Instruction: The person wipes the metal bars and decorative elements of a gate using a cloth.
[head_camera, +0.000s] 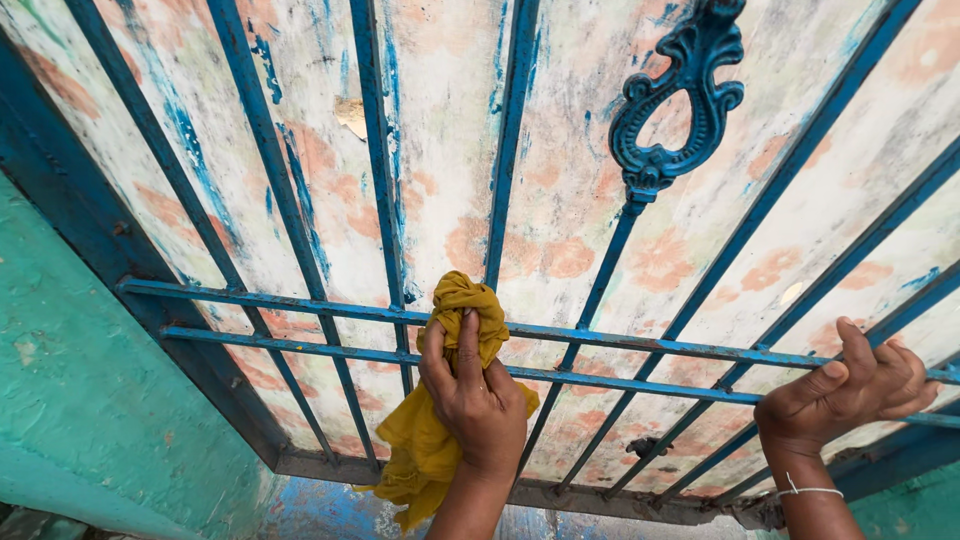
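My left hand (480, 400) is closed on a bunched mustard-yellow cloth (465, 300). It presses the cloth against the two horizontal bars (300, 305) of a blue metal gate, near a vertical bar. The cloth's loose end (420, 455) hangs below the hand. My right hand (850, 390), with a thin white thread at the wrist, grips the horizontal bars farther right, fingers curled over them.
The gate has slanted blue bars (270, 160) over a worn whitish panel with faded orange blotches and a cast scroll ornament (680, 90) at upper right. A green painted wall (70, 380) borders the gate on the left. The gate's bottom rail (600, 497) runs just below my hands.
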